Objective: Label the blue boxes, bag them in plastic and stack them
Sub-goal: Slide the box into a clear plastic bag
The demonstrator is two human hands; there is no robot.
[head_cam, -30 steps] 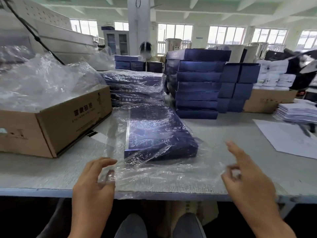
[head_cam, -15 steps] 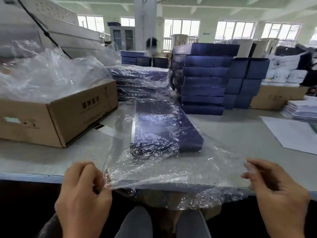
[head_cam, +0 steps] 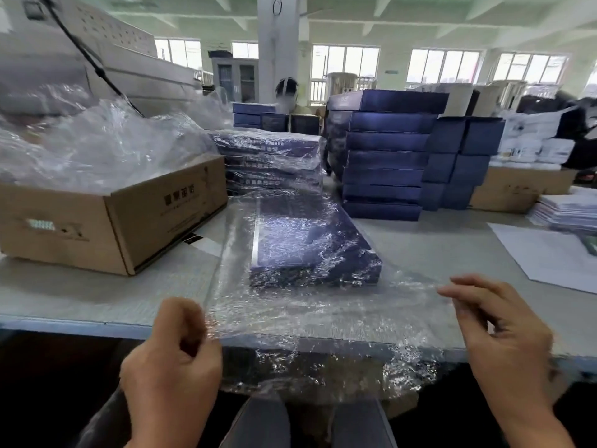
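Nearest the person, the left hand [head_cam: 171,360] is curled into a loose fist, pinching the left corner of the plastic bag [head_cam: 307,321] at its open mouth. The right hand [head_cam: 497,337], fingers half bent, appears to nip the right corner between thumb and fingertips, though blur softens that contact. The film stretches between them, lifted off the counter [head_cam: 97,295] edge, with slack hanging below it.

The film looks thin, crinkly and slippery, likely to tear or slide if tugged from one side. The two mouth corners seem the right hold.

Just beyond the mouth, the blue box [head_cam: 307,244] lies flat inside the bag, on the counter. It looks rigid and fairly light, so it should slide as one piece, and it is best lifted by its long sides. Its long axis runs away from the person, one short end facing the bag's mouth.

Left of the blue box sits a cardboard carton [head_cam: 129,215] heaped with loose plastic. Directly behind the box stands the bagged stack [head_cam: 271,156]. Behind and to its right rises the unbagged stack [head_cam: 384,156].
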